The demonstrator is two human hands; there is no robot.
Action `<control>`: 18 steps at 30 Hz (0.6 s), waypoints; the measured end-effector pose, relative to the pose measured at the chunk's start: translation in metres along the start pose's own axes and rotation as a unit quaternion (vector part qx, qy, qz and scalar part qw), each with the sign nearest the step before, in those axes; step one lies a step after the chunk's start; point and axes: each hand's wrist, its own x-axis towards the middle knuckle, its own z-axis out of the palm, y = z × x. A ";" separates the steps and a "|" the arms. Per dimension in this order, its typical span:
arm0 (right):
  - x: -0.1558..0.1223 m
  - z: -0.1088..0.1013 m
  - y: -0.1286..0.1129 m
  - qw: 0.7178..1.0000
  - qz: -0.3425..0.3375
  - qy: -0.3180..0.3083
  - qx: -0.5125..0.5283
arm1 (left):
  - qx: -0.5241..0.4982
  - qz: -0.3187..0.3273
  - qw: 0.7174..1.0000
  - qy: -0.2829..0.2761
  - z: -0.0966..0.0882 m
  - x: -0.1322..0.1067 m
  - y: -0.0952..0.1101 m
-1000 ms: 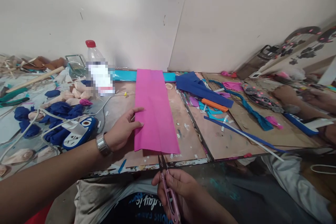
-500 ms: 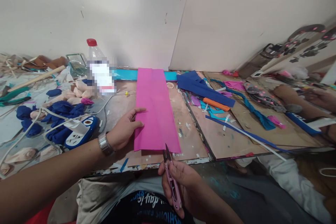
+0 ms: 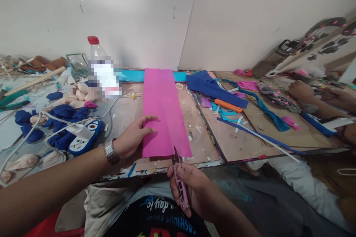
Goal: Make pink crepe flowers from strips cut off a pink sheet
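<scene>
- Head cam, worn by the person; looks fwd & down, w/ pink strip [image 3: 165, 105] approx. mid-frame.
- Vantage: above & on near side of strip; wearer's shirt [image 3: 164, 211] at btm edge, nearer than strip.
- Dist: close; L hand [image 3: 133, 137] on strip's L edge, R hand [image 3: 191, 183] by its near end, both in full view.
- Faces wall [image 3: 139, 14] behind strip's far end.
- Wide view: bottle [image 3: 97, 50] L of strip, co-worker's hand [image 3: 297, 90] well R.
</scene>
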 end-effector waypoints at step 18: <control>0.000 0.003 0.004 1.000 -0.011 0.028 -0.004 | 0.179 0.076 0.978 -0.074 -0.003 -0.009 -0.008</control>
